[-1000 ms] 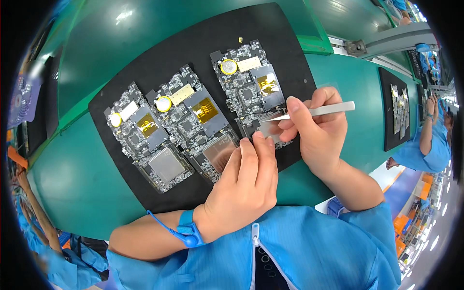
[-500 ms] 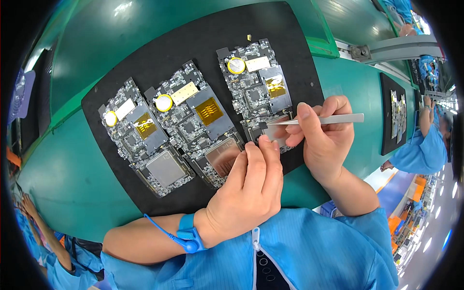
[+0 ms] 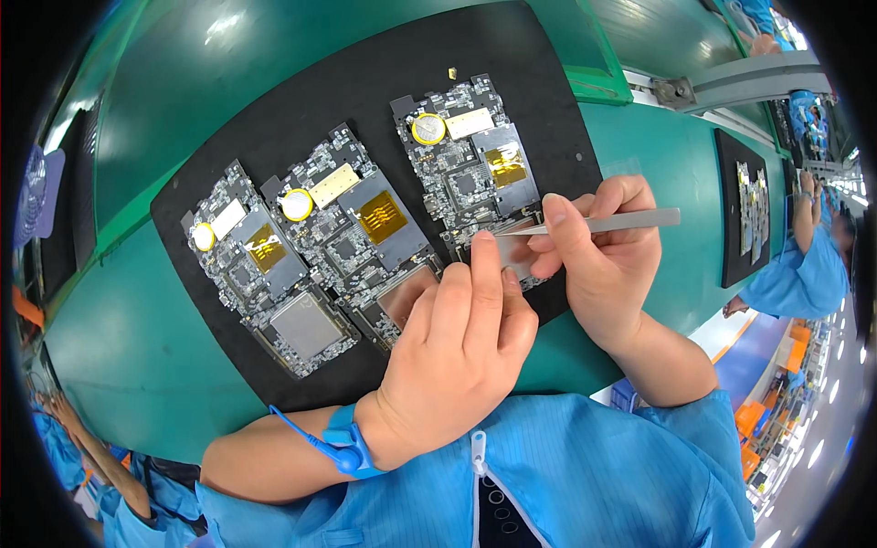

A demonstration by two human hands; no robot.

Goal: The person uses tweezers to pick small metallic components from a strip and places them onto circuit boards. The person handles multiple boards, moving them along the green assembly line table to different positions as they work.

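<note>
Pale metal tweezers (image 3: 632,220) are gripped in my right hand (image 3: 610,279), their tips pointing left over the lower part of the rightmost circuit board (image 3: 466,181). At those tips, the outstretched index finger of my left hand (image 3: 448,342) presses on the board; its other fingers are bent, and nothing shows in them. That board carries a round yellow-rimmed coin cell (image 3: 428,129), an amber tape patch (image 3: 505,165) and a metal shield partly covered by my fingers. The middle board (image 3: 343,239) lies partly under my left hand. Whatever sits beneath my index fingertip is hidden.
A third board (image 3: 258,265) lies at the left on the same black mat (image 3: 274,119), which rests on a green tabletop (image 3: 110,338). A tiny gold piece (image 3: 452,73) sits above the right board. Further right, another black mat (image 3: 728,210) holds boards near a co-worker's blue sleeve (image 3: 804,279).
My left index finger has stretched forward onto the board at the tweezers' tips. The right hand keeps its hold on the tweezers. The whole view has shifted slightly.
</note>
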